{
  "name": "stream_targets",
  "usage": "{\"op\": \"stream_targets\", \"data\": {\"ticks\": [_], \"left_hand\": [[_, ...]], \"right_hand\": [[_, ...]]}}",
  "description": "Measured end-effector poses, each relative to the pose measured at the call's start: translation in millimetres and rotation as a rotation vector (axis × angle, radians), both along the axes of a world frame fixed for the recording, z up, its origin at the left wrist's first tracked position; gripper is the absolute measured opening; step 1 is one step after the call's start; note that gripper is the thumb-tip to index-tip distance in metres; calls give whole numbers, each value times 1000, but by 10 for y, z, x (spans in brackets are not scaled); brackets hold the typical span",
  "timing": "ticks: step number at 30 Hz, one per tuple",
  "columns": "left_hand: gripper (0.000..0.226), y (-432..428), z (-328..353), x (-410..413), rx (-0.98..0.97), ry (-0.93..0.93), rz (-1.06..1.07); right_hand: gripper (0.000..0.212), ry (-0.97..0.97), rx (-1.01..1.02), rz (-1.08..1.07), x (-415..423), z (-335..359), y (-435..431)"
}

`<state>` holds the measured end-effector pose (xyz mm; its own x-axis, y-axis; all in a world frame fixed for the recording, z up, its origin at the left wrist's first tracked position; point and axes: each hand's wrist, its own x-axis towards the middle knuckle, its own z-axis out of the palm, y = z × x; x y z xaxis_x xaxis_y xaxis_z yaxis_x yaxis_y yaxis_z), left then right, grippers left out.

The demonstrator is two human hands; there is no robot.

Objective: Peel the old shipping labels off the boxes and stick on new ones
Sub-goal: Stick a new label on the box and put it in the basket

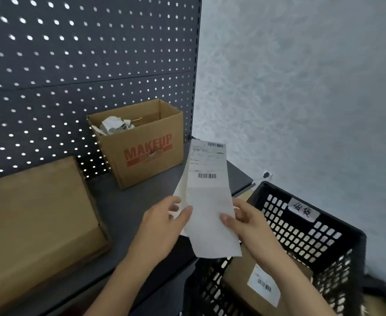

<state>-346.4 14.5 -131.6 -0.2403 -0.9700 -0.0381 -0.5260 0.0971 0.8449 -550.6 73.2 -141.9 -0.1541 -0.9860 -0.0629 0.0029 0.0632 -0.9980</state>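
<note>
Our pegboard (73,65) backs the grey bench (128,224). A big closed carton (32,224) fills the bench's left edge. Just off its right edge stands a black crate (312,236) with a smaller box (240,277) inside, which carries a barcode label (263,285). Toward the back right corner, the open MAKEUP box (146,153) holds crumpled paper scraps (114,126). Above the right edge we hold up the label strip (208,190), with a second layer showing behind its left side. Our left hand (164,226) pinches its left edge; our right hand (251,226) pinches the right edge, thumb on the front.

Head camera, close, forward and downward
</note>
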Motion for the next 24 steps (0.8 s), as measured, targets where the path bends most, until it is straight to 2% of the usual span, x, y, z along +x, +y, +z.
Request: {"op": "stream_targets", "data": {"ticks": [3, 6, 11, 14, 16, 18, 22, 24], "left_hand": [[38, 22, 7, -131, 138, 185, 34], [19, 80, 126, -221, 215, 394, 37], [10, 106, 175, -230, 175, 433, 84], [6, 130, 188, -198, 138, 435, 119], [5, 157, 205, -172, 116, 424, 115], [6, 192, 220, -139, 99, 427, 103], [8, 257, 247, -75, 63, 462, 94], [9, 275, 263, -54, 55, 503, 72]], "right_hand": [[28, -132, -4, 125, -75, -51, 121], [27, -103, 5, 255, -121, -59, 207], [29, -20, 44, 318, -163, -58, 235], [34, 111, 3, 197, -165, -58, 188], [39, 127, -52, 47, -166, -47, 158], [33, 161, -152, -95, -156, -15, 151], [16, 507, -461, -224, -38, 153, 177], [17, 681, -593, -216, 66, 230, 139]]}}
